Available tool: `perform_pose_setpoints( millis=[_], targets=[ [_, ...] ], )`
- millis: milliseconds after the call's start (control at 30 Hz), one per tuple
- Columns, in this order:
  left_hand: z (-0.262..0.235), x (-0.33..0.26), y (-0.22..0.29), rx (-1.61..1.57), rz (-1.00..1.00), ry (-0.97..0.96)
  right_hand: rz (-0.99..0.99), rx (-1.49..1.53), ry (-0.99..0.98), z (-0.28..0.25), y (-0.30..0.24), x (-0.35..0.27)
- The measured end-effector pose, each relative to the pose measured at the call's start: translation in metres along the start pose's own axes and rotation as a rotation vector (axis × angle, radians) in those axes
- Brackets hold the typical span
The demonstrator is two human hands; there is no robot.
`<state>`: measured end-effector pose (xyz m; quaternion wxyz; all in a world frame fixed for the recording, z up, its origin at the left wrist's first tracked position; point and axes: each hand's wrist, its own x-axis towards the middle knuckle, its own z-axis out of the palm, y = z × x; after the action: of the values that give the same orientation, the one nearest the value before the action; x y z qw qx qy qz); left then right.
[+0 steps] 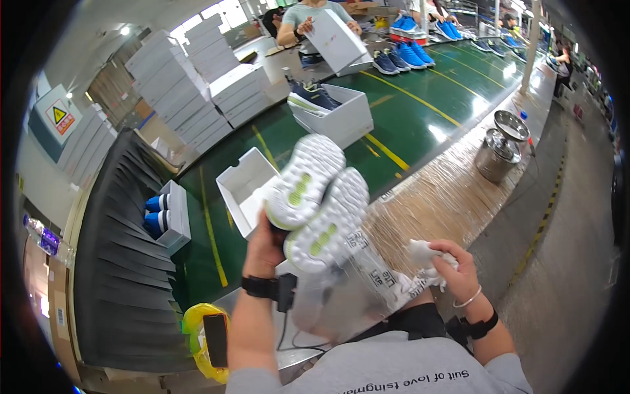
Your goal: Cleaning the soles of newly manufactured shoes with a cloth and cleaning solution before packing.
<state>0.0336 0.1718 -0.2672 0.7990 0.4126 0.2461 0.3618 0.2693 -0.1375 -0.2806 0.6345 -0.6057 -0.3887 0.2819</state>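
My left hand [264, 244] grips a pair of sneakers [307, 180] by their near ends. Their white soles with lime-green patches are turned up toward me, so the uppers are mostly hidden. In my right hand [461, 269] the fingers are closed on a crumpled white wad [425, 251], cloth or paper. A clear plastic bag [351, 289] with black print lies below the shoes, between my forearms. Just beyond my left hand, an open white shoebox [231, 197] stands on the green conveyor.
Farther along the green belt [420, 98] sits a white box [348, 121] with dark sneakers. Blue shoes fill another box [176, 220] by the black strip curtain [125, 276]. Metal containers [500, 156] stand on the wrapped ledge. A person [318, 20] across holds a box lid.
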Motion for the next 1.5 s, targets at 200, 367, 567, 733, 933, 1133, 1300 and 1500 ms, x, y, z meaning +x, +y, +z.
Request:
perform_pose_setpoints(
  millis=[200, 367, 567, 733, 933, 1133, 1300, 1500],
  targets=[
    [-0.015, 0.029, 0.142, 0.155, 0.16, 0.27, 0.209, 0.171, 0.166, -0.001, 0.028, -0.003],
    [-0.033, 0.088, 0.159, 0.337, 0.11, 0.403, 0.2, 0.105, 0.184, 0.004, 0.043, 0.008],
    [-0.083, 0.143, 0.108, 0.148, -0.092, 0.247, 0.216, 0.101, 0.197, 0.013, 0.046, 0.022],
    [-0.054, 0.134, 0.052, 1.276, 0.678, 0.313, 0.217, 0.031, 0.205, 0.01, 0.06, 0.027],
    [-0.054, 0.055, -0.022, 2.315, 0.672, -0.355, 0.241, 0.093, 0.193, 0.022, 0.062, 0.03],
    [-0.149, 0.08, -0.009, 2.749, 0.868, -0.295, 0.224, 0.097, 0.27, 0.016, 0.065, 0.034],
    [-0.148, 0.11, 0.03, 2.86, 0.352, -0.226, 0.176, 0.214, 0.499, -0.016, 0.093, 0.048],
    [-0.048, 0.192, 0.021, 2.072, 0.798, -0.107, 0.103, -0.099, 0.56, -0.025, 0.129, 0.056]
  ],
)
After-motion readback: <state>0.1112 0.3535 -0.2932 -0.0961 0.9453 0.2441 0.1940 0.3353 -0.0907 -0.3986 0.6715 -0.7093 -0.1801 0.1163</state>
